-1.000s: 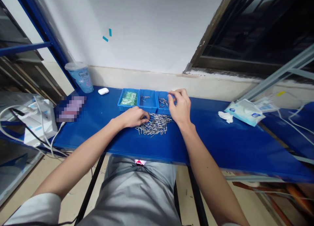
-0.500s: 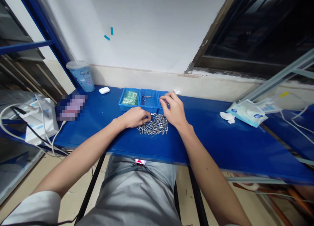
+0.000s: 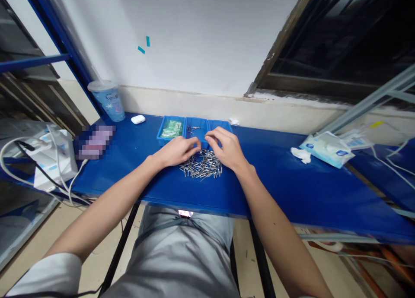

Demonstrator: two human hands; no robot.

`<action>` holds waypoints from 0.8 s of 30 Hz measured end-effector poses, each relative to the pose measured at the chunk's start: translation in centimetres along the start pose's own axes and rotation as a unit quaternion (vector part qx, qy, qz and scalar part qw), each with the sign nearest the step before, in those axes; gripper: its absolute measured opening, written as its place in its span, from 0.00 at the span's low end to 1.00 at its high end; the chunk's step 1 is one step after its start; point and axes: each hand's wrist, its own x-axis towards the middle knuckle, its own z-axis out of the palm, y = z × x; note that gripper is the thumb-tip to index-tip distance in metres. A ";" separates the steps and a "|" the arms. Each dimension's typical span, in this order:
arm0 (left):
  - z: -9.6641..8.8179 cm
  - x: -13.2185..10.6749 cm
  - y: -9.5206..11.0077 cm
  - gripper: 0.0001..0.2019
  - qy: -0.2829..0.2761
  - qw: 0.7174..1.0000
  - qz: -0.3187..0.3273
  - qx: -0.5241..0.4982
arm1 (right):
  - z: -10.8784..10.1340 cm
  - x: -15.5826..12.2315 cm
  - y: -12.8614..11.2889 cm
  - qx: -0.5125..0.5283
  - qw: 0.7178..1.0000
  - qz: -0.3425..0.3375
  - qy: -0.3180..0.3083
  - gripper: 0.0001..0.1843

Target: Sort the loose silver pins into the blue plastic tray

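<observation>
White wall (image 3: 201, 43) fills the far side of the scene, and against it stands the long blue table (image 3: 285, 185). A dark window (image 3: 337, 52) is set into the wall at the far right. At the table's left end sits a bulky white unit (image 3: 55, 162) with cables running from it, and at the right lies a pale tissue pack (image 3: 327, 150). A blue cup (image 3: 112, 103) with a pale lid stands at the far left. The left hand (image 3: 180, 151) reaches over the left part of the pile, thumb and forefinger drawn together; whether a pin is pinched there is too small to tell. The right hand (image 3: 227, 149) bends its fingers over the pile's far right edge, thumb and forefinger tips near the left hand's; what it grasps, if anything, cannot be told. Three blue trays stand side by side just beyond the hands: the left tray (image 3: 158, 137) holds green packets (image 3: 173, 128), the middle tray (image 3: 196, 135) a few thin pins (image 3: 194, 128), and the right tray (image 3: 215, 123) is partly hidden by the right hand. The pile of metal pins (image 3: 205, 167) lies loose on the table, on the near side of the trays. Smaller still are a crumpled tissue (image 3: 301, 155) beside the pack and a white case (image 3: 138, 119) near the cup.
</observation>
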 end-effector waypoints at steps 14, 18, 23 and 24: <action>0.0 -0.1 0.1 0.10 0.153 0.986 -0.053 -0.032 | 1.1 -0.3 0.3 0.013 0.999 -0.015 -0.049 0.08; -0.1 0.0 0.0 0.11 0.137 0.988 -0.057 -0.037 | 1.2 -0.3 0.3 0.005 0.999 -0.011 -0.044 0.11; 0.1 0.1 -0.1 0.13 0.070 0.997 -0.032 -0.020 | 1.2 -0.3 0.3 0.011 0.999 -0.008 -0.030 0.11; 0.1 0.1 -0.1 0.14 0.059 0.998 -0.021 -0.017 | 1.2 -0.3 0.2 0.013 0.999 -0.006 -0.032 0.12</action>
